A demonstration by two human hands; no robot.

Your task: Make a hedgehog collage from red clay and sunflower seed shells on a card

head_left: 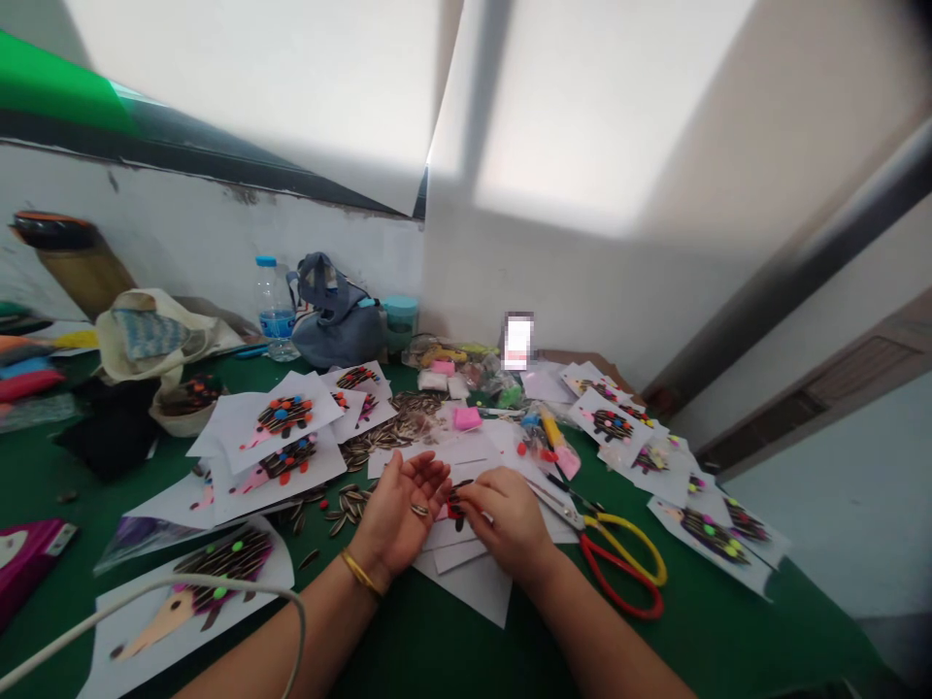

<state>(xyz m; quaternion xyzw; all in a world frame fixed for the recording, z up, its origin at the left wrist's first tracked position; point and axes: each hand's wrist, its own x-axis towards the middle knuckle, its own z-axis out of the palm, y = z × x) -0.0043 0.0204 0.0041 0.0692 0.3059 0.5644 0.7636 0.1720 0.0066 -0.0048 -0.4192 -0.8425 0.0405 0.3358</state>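
My left hand (404, 510) is turned palm up and cupped, with a striped sunflower seed (418, 510) lying in it; a yellow bangle circles the wrist. Closed in a pinch, my right hand (506, 515) has its fingertips over a partly hidden card with a pink and dark figure (452, 503). Whatever is between those fingertips is too small and covered to make out. White paper sheets (473, 597) lie stacked beneath both hands. Loose sunflower seeds (353, 505) are scattered left of my left hand, with a larger heap (408, 422) behind it.
Scissors (618, 563) with red and yellow handles lie right of my right hand. Hedgehog cards (287, 417) are piled at left, more cards (706, 534) at right. Pink clay (466, 418), a water bottle (275, 311) and a blue bag (339, 325) stand farther back. A cable (182, 581) crosses front left.
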